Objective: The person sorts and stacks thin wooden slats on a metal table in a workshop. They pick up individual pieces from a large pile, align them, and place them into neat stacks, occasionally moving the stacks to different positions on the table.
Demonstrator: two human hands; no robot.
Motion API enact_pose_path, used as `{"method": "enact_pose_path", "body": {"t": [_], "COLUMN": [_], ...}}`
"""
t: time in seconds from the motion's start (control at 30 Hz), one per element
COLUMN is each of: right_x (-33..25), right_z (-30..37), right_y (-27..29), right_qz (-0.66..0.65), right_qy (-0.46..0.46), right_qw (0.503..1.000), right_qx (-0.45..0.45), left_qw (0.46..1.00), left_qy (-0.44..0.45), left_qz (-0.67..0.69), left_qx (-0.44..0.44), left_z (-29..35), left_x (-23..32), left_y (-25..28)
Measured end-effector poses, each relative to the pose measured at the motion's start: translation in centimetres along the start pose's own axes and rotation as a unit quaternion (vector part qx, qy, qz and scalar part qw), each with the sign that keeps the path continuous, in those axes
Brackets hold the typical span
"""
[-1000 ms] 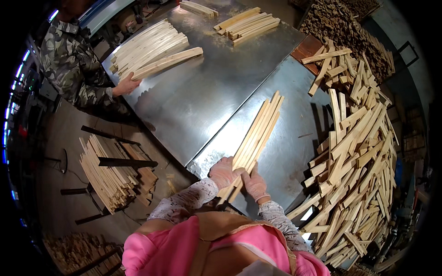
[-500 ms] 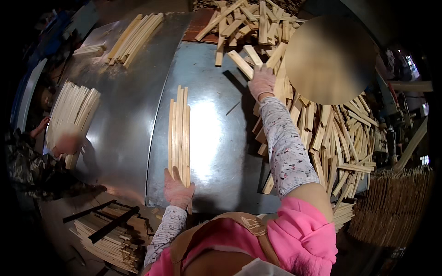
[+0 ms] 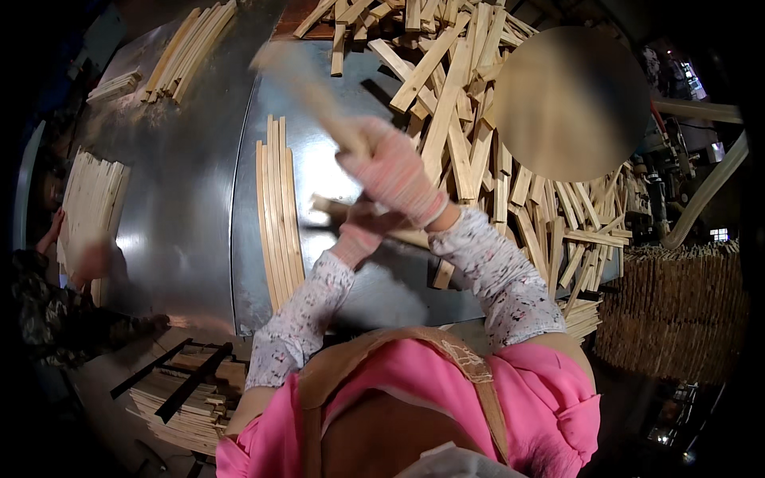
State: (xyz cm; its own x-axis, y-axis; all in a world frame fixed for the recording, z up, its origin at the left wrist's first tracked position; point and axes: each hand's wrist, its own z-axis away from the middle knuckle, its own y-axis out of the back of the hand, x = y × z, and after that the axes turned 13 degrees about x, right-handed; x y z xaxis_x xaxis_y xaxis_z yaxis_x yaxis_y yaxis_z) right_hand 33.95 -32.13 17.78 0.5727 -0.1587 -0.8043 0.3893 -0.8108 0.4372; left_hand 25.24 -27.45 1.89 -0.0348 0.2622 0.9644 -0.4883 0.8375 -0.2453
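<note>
My right hand (image 3: 394, 171), in a pink knit glove, is closed on a long wooden slat (image 3: 307, 88) that is blurred and points up and to the left over the metal table (image 3: 191, 239). Just beneath it, my left hand (image 3: 360, 229) grips a second, shorter slat (image 3: 414, 237) lying crosswise. To the left of both hands, a neat row of slats (image 3: 279, 215) lies flat on the metal. A large heap of loose slats (image 3: 478, 119) spreads to the right of my hands.
A co-worker in a camouflage sleeve (image 3: 56, 319) stands at the left by a fanned stack of slats (image 3: 92, 199). More bundles (image 3: 191, 48) lie at the table's far end. Stacked slats (image 3: 187, 398) sit below the near edge, and a tall stack (image 3: 677, 311) stands at right.
My right hand has come back from the heap with a slat. My left hand has left the near end of the neat row and met the right hand over the table.
</note>
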Motion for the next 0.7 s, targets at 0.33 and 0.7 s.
{"method": "enact_pose_path", "body": {"t": [0.33,0.7], "right_x": [23.3,20.8], "right_z": [-11.7,0.7], "right_y": [1.6,2.7], "right_qz": [0.451,0.2], "right_qy": [-0.233,-0.207], "right_qw": [0.842,0.943], "right_qx": [0.181,0.165], "left_qw": [0.972,0.88], "left_qy": [0.158,0.17], "left_qz": [-0.079,-0.352], "left_qx": [0.154,0.269], "left_z": [-1.6,8.3], "left_x": [5.1,-3.0], "left_y": [8.2,25.7]}}
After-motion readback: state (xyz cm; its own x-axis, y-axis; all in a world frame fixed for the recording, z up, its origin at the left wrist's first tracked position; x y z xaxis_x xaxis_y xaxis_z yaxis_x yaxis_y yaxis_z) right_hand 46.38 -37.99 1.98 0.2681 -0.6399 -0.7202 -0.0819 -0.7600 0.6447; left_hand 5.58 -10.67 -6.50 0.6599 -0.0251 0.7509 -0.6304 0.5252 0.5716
